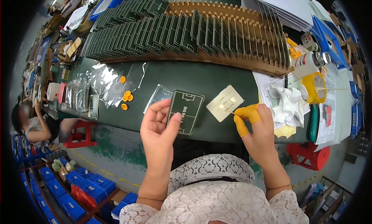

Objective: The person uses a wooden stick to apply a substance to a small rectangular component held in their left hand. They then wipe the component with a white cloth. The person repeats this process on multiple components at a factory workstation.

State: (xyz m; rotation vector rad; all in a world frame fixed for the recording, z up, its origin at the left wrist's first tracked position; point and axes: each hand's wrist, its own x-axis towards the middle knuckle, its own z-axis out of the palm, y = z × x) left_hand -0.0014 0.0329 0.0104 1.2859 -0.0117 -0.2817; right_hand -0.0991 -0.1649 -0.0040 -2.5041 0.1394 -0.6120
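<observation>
My left hand (pixel 157 127) is closed on a thin dark green plate (pixel 188 109) marked with white pitch lines and lettering, its thumb on the face. Yellow finger cots cover the thumb and a fingertip of my right hand (pixel 261 133). Those fingers pinch a thin pale stick (pixel 230 112), whose tip is over a cream-coloured plate (pixel 221 99) lying on the table. Behind my left hand lies another pitch-marked plate (pixel 158 96), partly hidden.
Slotted wooden racks (pixel 267 69) full of green plates span the back. Rolled orange finger cots (pixel 127 96) and clear bags (pixel 106 82) lie left. A yellow bottle (pixel 316 86), white cloth (pixel 288 107) and green-handled tool (pixel 313 123) are right. A person (pixel 38 127) sits far left.
</observation>
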